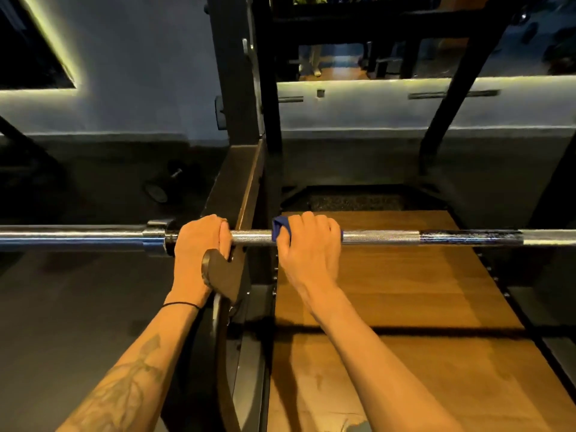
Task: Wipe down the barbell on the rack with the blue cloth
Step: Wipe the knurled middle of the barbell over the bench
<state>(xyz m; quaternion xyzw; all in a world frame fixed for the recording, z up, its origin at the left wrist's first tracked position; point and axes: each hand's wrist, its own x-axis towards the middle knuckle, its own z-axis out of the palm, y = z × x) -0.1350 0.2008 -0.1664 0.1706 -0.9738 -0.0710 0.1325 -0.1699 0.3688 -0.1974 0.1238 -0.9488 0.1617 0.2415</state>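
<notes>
A chrome barbell (380,237) runs level across the view, resting on the hook (223,275) of the black rack (240,98). My left hand (199,244) grips the bar just right of its sleeve collar, beside the hook. My right hand (308,244) holds the blue cloth (280,229) wrapped round the knurled shaft, a short way right of the rack upright. Only a fold of the cloth shows at my thumb side; the remainder is hidden under my fingers.
A wooden lifting platform (405,300) lies below the bar on the right, dark rubber floor (78,307) on the left. A second rack post (452,88) slants at the back right. A small dumbbell (160,188) lies on the floor at left. A weight plate (223,353) hangs below the hook.
</notes>
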